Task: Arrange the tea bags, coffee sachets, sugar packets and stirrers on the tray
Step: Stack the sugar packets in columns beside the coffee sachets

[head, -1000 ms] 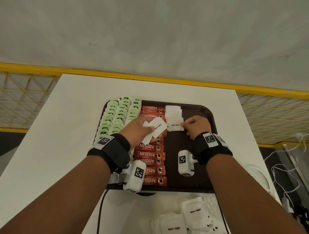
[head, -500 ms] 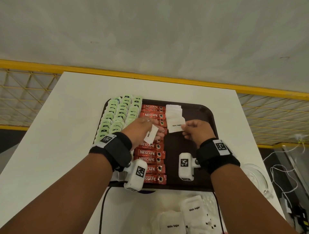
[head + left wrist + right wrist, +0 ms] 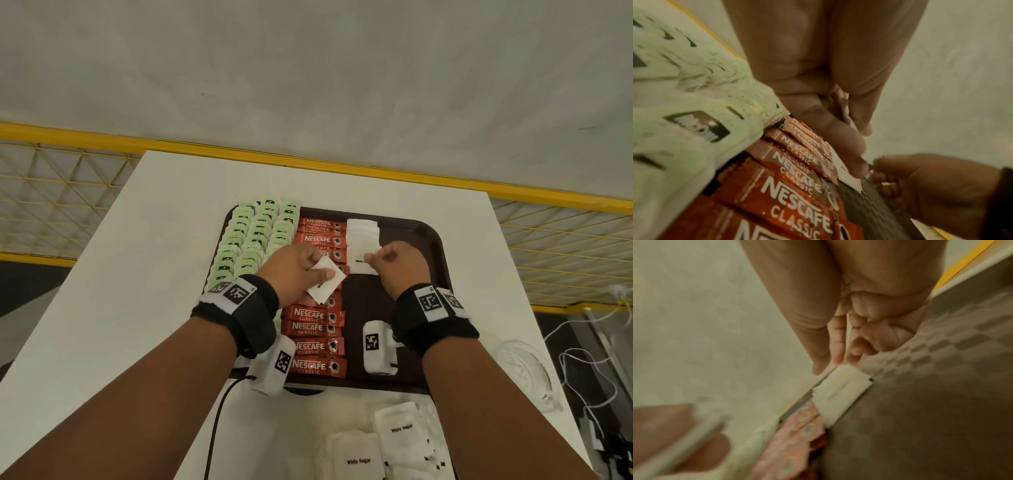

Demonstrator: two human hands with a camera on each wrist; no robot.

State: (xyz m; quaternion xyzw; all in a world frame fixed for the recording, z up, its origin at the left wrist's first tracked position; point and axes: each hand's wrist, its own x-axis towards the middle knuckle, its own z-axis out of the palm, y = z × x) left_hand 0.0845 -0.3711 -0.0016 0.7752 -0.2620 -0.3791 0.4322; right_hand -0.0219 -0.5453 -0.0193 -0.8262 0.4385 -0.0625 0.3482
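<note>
A dark brown tray (image 3: 431, 240) holds columns of green tea bags (image 3: 253, 236), red coffee sachets (image 3: 318, 346) and white sugar packets (image 3: 361, 233). My left hand (image 3: 298, 270) hovers over the coffee sachets (image 3: 797, 186) and grips a few sugar packets (image 3: 323, 284) between thumb and fingers. My right hand (image 3: 394, 263) pinches the nearest sugar packet (image 3: 359, 267) of the column, which lies on the tray. In the right wrist view its fingertips (image 3: 838, 358) meet the sugar packets (image 3: 840, 389). I see no stirrers.
More loose sugar packets (image 3: 376, 445) lie on the white table (image 3: 154, 274) in front of the tray. A clear glass item (image 3: 527, 370) stands at the table's right edge, with cables beyond. A black cable (image 3: 219, 411) runs off the near edge. The tray's right half (image 3: 920, 402) is bare.
The left hand has drawn its packets back toward me and tucked them closer together. The right hand stays at the near end of the sugar column, holding the packet there.
</note>
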